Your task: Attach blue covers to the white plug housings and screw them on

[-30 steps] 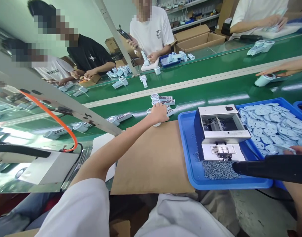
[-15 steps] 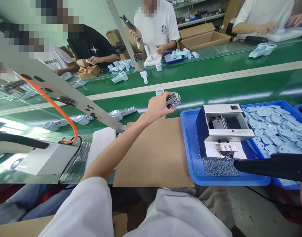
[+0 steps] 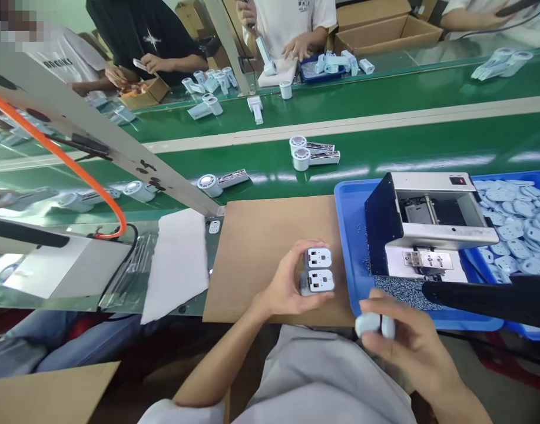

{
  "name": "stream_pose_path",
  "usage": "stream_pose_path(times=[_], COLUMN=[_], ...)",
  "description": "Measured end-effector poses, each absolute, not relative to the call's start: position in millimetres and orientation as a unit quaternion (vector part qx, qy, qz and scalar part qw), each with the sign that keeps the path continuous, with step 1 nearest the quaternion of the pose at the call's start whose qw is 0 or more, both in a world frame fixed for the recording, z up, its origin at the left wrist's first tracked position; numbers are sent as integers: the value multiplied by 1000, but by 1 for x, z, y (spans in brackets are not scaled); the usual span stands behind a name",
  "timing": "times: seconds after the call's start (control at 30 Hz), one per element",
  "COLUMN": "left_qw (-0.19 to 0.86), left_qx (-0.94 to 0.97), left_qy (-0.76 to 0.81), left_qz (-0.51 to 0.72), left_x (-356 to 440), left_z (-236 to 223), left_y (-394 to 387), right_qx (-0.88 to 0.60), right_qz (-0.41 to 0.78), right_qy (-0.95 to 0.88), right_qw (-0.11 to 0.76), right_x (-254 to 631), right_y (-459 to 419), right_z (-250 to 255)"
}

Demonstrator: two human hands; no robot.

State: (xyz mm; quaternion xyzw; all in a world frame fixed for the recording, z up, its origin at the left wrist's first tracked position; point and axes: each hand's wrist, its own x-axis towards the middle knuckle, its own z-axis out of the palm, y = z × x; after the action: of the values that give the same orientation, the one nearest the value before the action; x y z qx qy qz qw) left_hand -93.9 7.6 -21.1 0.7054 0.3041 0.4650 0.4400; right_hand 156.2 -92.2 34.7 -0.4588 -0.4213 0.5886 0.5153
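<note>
My left hand point(image 3: 291, 280) is closed around two side-by-side pieces point(image 3: 320, 280) with pale, oval, slotted end faces turned up. They are over the brown cardboard sheet point(image 3: 247, 253), and their lower parts are hidden. Off the cardboard's front right corner, my right hand point(image 3: 406, 335) pinches pale blue rounded covers point(image 3: 374, 325); motion blurs them, and a dark gap shows between two parts. Beyond the cardboard, two round-headed devices point(image 3: 316, 154) with open handles lie together on the green belt point(image 3: 384, 150).
To the right, a blue tray point(image 3: 351, 235) holds a screw feeder machine point(image 3: 428, 229) and loose screws point(image 3: 406, 292). A black tool point(image 3: 486, 300) juts in from the right above it. Another tray holds many pale covers point(image 3: 517, 218). Left are white foam point(image 3: 176, 259) and a metal post point(image 3: 132, 159). Co-workers sit opposite.
My left hand has come back from the belt to above the cardboard, leaving two devices lying on the belt. My right hand has entered from the far right edge with the pale covers.
</note>
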Motion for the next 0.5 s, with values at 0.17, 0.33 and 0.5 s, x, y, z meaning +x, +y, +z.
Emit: stream_pose_path(times=[0.17,0.33,0.5], left_qw=[442,435,396], left_qx=[686,686,717], left_qy=[263,232,239], left_qz=[515,535,522], left_x=[-75,-62,-59], left_z=[-18,-15,-19], left_y=[-1,2,3], right_qx=[-476,-462,-462], right_qz=[570,543,566], right_qy=[-397,-399,-446], right_qw=[539,577,517], right_x=[142,131,124], right_y=[-44,-21,-16], right_z=[52,71,78])
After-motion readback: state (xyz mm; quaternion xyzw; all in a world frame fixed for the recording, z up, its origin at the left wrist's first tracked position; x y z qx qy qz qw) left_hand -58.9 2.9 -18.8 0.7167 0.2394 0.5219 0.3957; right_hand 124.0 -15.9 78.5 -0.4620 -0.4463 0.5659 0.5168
